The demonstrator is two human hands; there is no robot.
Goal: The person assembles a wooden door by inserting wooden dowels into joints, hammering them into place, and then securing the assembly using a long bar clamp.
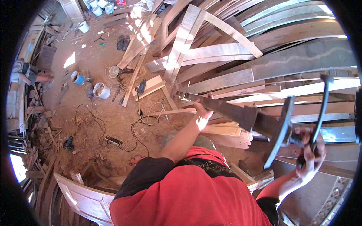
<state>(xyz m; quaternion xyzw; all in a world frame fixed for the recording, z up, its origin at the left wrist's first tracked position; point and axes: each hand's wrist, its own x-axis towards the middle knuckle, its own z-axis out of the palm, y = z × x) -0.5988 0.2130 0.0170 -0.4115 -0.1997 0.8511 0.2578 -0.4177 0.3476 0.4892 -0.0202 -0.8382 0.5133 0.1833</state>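
A long dark bar tool (230, 111) slants across in front of me. Its narrow end is near my left hand (203, 108), and two curved crosspieces (281, 132) stand across its wide right end. It resembles a large bar clamp, but I cannot make out its exact kind. My left hand is closed around the bar close to its narrow tip. At the other end, my right hand (312, 152) curls around the part by the outer crosspiece, its fingers bent. The tool is held up above stacked planks (298, 56).
Sawdust covers the floor, with a power drill (141, 86), cables and a power strip (113, 141). White buckets (102, 90) stand to the left. A panelled wooden piece (85, 196) lies by my left side. Another person (28, 73) is at the far left edge.
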